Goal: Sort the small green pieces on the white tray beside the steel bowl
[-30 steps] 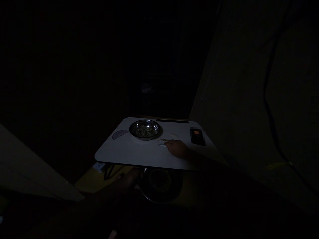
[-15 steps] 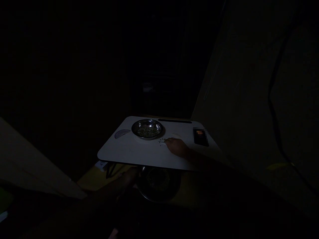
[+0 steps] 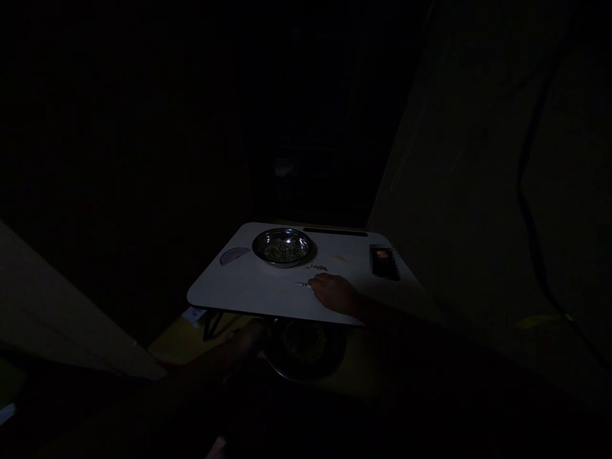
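What looks like a phone [image 3: 384,262] lies on the white lap desk [image 3: 239,287].

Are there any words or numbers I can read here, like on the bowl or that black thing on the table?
No words, numbers or signs can be read.
Dark rectangular object on the white table: pixelated, unreadable.
Steel bowl: no writing shows.
Small white thing under the table: too dark and small to read.
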